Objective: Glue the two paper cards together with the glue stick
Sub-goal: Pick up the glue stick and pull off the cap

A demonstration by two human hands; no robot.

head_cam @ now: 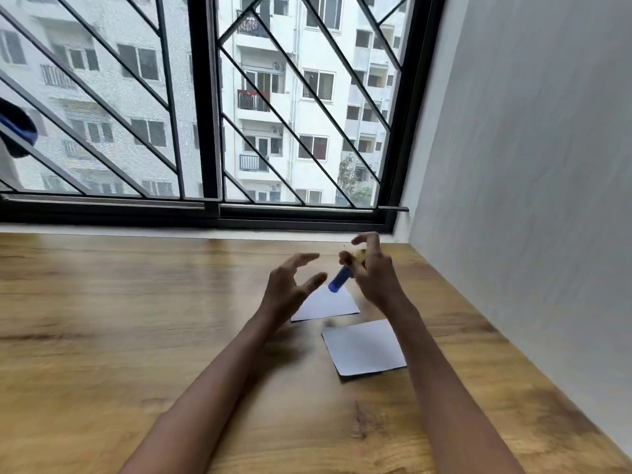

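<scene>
Two white paper cards lie on the wooden table. The far card sits under my hands, and the near card lies just in front of it to the right, apart from it. My right hand holds a glue stick above the far card, tilted, with its blue end pointing down and left and its yellow part in my fingers. Beside the blue end hovers my left hand, fingers spread and curled, holding nothing. The picture is motion-blurred.
A grey wall borders the table on the right. At the table's back runs a black-framed window with diagonal bars. A dark blue object shows at the left edge by the window.
</scene>
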